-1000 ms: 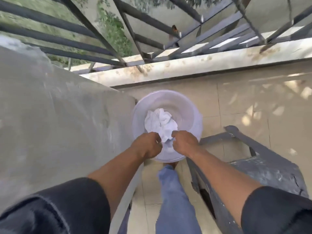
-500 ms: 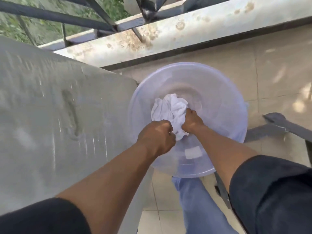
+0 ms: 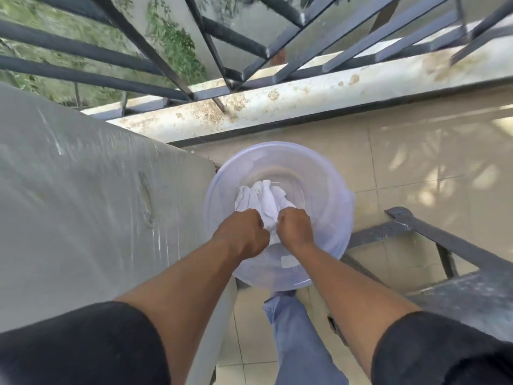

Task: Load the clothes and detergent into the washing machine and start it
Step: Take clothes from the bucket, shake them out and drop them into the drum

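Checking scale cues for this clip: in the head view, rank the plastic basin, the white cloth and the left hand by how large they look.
1. Plastic basin, clearly largest.
2. White cloth and left hand look about alike; the hand covers part of the cloth and is nearer the camera, so no ranking.

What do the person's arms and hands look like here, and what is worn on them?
Both hands, left hand and right hand, are bare: no gloves, rings or watch visible. The forearms are bare too. Short black sleeves cover the upper arms. Blue jeans show below.
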`<state>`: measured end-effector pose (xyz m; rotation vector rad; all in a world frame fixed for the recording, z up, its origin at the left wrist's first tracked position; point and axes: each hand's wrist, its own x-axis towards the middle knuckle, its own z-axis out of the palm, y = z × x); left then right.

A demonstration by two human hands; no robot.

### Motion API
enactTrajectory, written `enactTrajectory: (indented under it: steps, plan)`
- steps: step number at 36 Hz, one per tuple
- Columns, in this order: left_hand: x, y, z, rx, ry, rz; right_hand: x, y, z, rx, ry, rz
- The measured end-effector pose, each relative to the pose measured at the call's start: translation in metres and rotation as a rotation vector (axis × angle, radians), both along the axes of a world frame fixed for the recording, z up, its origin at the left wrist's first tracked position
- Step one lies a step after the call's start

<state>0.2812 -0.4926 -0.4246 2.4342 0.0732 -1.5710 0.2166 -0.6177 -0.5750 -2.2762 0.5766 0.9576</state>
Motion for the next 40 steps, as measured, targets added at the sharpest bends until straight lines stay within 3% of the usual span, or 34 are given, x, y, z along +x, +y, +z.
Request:
enactTrajectory:
  steps: [8,15,18,23,27,34,40]
  plan:
    - [-0.007,0.001,0.106,0.026,0.015,-0.072,-0.029,0.006,0.157,0.05,-0.16,-0.083]
    - [-0.022,0.018,0.218,-0.028,-0.103,-0.074,-0.044,0.011,0.314,0.113,-0.2,-0.178]
    - [-0.035,0.03,0.26,-0.061,-0.15,-0.106,-0.053,0.016,0.372,0.118,-0.312,-0.194]
    - [-0.059,0.06,0.285,-0.189,-0.266,-0.081,-0.067,0.02,0.459,0.13,-0.471,-0.243]
    - [-0.07,0.064,0.369,-0.259,-0.345,-0.118,-0.068,0.024,0.529,0.084,-0.686,-0.19]
    - [-0.09,0.094,0.441,-0.319,-0.568,-0.151,-0.069,0.028,0.658,0.072,-0.934,-0.18]
    - [-0.089,0.118,0.505,-0.512,-0.827,0.03,-0.074,0.026,0.72,-0.071,-1.055,-0.239]
